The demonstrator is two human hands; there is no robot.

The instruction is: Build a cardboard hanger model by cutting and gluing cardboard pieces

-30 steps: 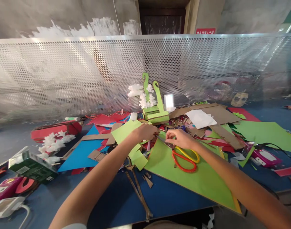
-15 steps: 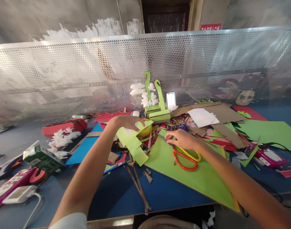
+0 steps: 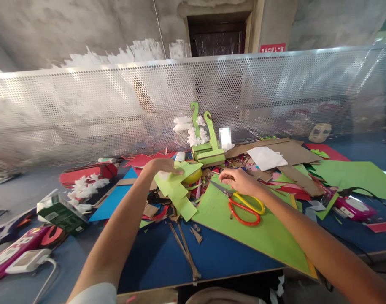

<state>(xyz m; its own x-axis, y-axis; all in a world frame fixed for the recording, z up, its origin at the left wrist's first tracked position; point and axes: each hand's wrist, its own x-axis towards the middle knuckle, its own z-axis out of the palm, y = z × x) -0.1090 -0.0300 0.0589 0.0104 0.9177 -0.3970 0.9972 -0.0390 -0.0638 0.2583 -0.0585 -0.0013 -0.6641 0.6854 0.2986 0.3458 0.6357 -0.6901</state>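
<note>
My left hand (image 3: 163, 166) is at the stepped light-green paper piece (image 3: 175, 192), gripping its upper left part. Some of its fingers are hidden by the paper and the hand itself. Partly behind this piece sits a rounded yellow thing (image 3: 193, 175). My right hand (image 3: 238, 180) is closed, fingers curled, above a large green board (image 3: 243, 223). A thin tip shows left of its fingertips; what it belongs to I cannot make out. Scissors (image 3: 246, 210) with one red and one yellow handle loop lie on the board just under this hand, blades towards the upper left.
Two green hooked cardboard shapes (image 3: 213, 135) stand at the back before a perforated metal screen (image 3: 117, 101). White paper (image 3: 266, 158) and brown cardboard (image 3: 295, 152) lie right. A green box (image 3: 61, 214), purple pack (image 3: 18, 249) and blue sheet (image 3: 113, 198) are left. Twigs (image 3: 186, 253) lie in front.
My right hand has lifted slightly off the scissors, showing more of their blades. My left hand's fingers have shifted on the green piece. The blue pen below it no longer shows. The view has tilted up slightly.
</note>
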